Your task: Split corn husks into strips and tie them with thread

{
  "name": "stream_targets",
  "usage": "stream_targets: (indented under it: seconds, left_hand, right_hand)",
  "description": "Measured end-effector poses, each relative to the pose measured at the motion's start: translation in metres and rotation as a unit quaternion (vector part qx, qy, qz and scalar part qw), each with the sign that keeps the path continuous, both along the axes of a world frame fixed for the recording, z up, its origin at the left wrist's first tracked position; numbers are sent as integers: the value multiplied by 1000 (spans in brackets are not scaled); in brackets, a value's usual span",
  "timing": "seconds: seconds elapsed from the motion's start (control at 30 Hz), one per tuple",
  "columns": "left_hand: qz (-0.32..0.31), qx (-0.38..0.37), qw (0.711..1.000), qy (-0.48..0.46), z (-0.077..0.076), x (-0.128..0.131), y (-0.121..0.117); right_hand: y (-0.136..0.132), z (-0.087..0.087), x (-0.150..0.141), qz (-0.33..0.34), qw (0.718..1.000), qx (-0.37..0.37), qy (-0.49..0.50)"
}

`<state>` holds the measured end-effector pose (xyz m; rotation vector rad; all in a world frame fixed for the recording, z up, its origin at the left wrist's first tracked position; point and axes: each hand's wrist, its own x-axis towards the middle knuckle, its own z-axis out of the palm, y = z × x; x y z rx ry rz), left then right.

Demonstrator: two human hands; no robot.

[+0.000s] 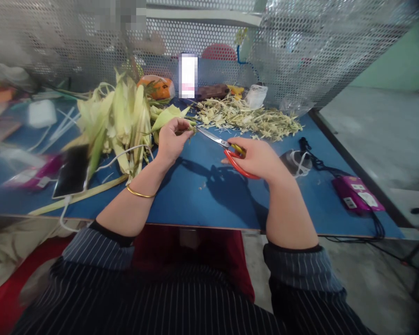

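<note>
My right hand (254,156) is closed round the handles of a pair of scissors (212,136), whose red grip shows below the fingers. The blades point left, and their tips reach the fingertips of my left hand (174,139). Between thumb and fingers, that hand pinches a small pale-green piece of corn husk (192,124). Whether the blades touch it I cannot tell. Just behind my left hand lies a broad green husk leaf (169,114). A large bunch of corn husks (125,121) lies to the left. Cut husk strips (251,118) are heaped beyond the scissors.
On the blue table (202,200), a black-screened phone (70,171) with a white cable lies left. An orange packet (157,87) and a lit, blurred-out screen (188,75) stand behind. A purple box (358,194) and black cables lie right. A perforated metal panel (202,28) closes the back.
</note>
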<state>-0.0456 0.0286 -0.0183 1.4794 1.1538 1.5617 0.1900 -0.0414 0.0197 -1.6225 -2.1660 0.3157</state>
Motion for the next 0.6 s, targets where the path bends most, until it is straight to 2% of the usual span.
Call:
stream_targets:
  seconds: [0.23,0.6]
  left_hand:
    - [12,6,1000,16,-3,0,1]
    - [10,22,999,37,-6,1,1]
  right_hand:
    - [-1,0,0,7,1000,2,5]
    - [1,-2,0,9,999,15,-46]
